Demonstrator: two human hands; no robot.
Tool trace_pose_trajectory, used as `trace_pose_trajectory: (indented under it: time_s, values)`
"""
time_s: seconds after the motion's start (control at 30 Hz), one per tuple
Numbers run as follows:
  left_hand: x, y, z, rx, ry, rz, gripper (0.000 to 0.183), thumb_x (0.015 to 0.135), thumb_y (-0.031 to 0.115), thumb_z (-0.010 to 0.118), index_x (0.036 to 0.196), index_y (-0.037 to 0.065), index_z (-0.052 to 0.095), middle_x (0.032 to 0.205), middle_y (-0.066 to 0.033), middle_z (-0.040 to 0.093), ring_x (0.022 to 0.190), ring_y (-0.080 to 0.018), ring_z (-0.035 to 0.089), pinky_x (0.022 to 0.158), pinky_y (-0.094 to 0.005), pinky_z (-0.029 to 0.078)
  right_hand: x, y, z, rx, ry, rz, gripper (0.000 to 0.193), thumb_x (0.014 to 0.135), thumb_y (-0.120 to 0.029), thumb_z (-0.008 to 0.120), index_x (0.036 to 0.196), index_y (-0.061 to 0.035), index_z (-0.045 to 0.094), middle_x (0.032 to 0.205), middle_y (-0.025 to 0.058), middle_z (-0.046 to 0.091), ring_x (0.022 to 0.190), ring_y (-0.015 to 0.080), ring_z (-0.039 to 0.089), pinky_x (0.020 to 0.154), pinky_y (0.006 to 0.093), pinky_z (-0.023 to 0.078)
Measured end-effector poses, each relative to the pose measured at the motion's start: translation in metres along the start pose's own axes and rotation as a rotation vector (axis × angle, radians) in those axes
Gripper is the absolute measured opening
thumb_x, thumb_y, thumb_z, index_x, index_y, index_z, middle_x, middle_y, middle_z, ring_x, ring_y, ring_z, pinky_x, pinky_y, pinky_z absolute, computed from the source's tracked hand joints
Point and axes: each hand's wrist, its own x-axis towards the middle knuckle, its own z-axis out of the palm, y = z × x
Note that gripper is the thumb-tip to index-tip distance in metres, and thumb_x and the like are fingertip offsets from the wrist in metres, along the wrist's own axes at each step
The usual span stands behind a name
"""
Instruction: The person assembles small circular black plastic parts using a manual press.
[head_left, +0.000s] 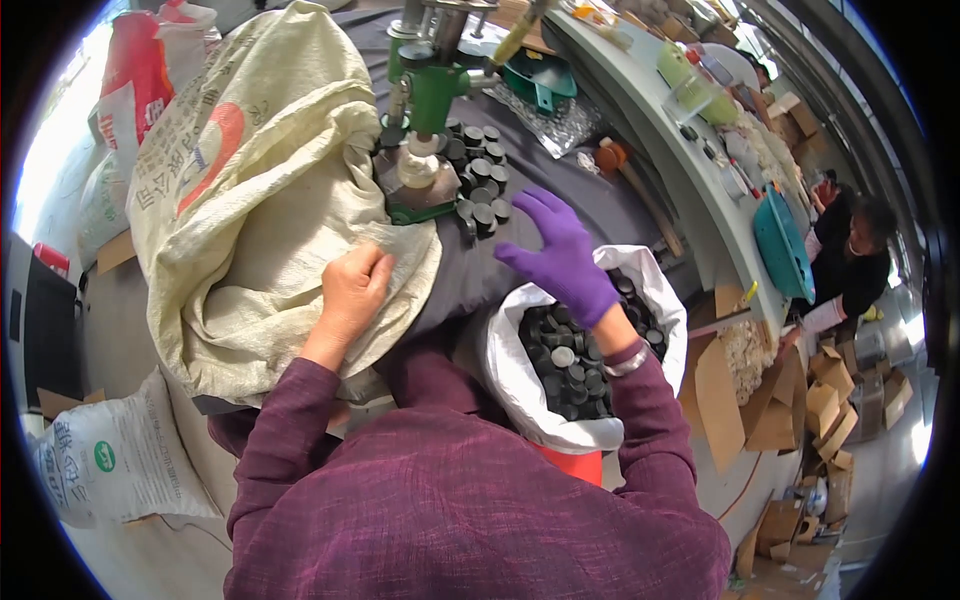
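Observation:
My left hand [355, 290] is bare and closed, resting over the loose cloth of a cream woven sack [270, 190]; whatever its curled fingers may hold is hidden. My right hand [562, 255] wears a purple glove, its fingers spread and holding nothing. It hovers between a pile of small dark round caps [482, 175] and a white bag [505, 375]. More dark caps [565, 375] fill that bag, with one paler cap on top. A green hand press [432, 95] stands beyond my hands, its pale round head low over the metal base.
A hammer-like tool [640, 185] and a green scoop [540, 80] lie right of the press. A long bench [690, 160] with a teal basin [782, 245] runs along the right. Another person [850, 250] sits there, near cardboard boxes [835, 400]. A filled sack [120, 450] lies at left.

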Motion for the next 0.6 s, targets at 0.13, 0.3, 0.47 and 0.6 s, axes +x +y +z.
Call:
trace_pose_trajectory:
  time_s: [0.13, 0.3, 0.47, 0.6]
  values:
    - [0.003, 0.002, 0.000, -0.029, -0.003, -0.050, 0.017, 0.083, 0.013, 0.070, 0.073, 0.004, 0.059, 0.068, -0.0165, 0.060, 0.062, -0.0356, 0.061, 0.055, -0.0401, 0.046, 0.051, 0.005, 0.052, -0.137, -0.062, -0.091, 0.078, 0.071, -0.044, 0.081, 0.135, -0.0085, 0.054, 0.144, 0.0223, 0.045, 0.135, 0.0402, 0.040, 0.112, 0.0468, 0.033]
    - [0.002, 0.001, -0.001, -0.029, -0.011, -0.070, 0.017, 0.082, 0.013, 0.070, 0.074, 0.004, 0.059, 0.067, -0.0155, 0.060, 0.061, -0.0349, 0.061, 0.055, -0.0395, 0.046, 0.073, 0.021, 0.083, -0.207, -0.132, -0.067, 0.075, 0.068, -0.042, 0.079, 0.130, -0.0064, 0.056, 0.143, 0.0206, 0.047, 0.136, 0.0388, 0.040, 0.114, 0.0498, 0.027]
    - [0.002, 0.002, -0.003, -0.025, -0.013, -0.072, 0.016, 0.082, 0.013, 0.070, 0.074, 0.004, 0.060, 0.067, -0.0151, 0.060, 0.061, -0.0345, 0.061, 0.055, -0.0398, 0.046, 0.066, 0.053, 0.090, -0.118, -0.078, -0.088, 0.054, 0.072, -0.037, 0.074, 0.118, -0.0095, 0.064, 0.138, 0.0130, 0.052, 0.132, 0.0329, 0.042, 0.111, 0.0544, 0.028]
    - [0.004, 0.002, -0.001, -0.043, -0.011, -0.060, 0.015, 0.082, 0.012, 0.070, 0.074, 0.004, 0.060, 0.066, -0.0151, 0.060, 0.060, -0.0346, 0.060, 0.055, -0.0402, 0.046, 0.052, 0.074, 0.085, -0.040, -0.024, -0.085, 0.036, 0.079, -0.024, 0.071, 0.111, -0.0096, 0.068, 0.135, 0.0140, 0.056, 0.128, 0.0333, 0.049, 0.110, 0.0434, 0.034]
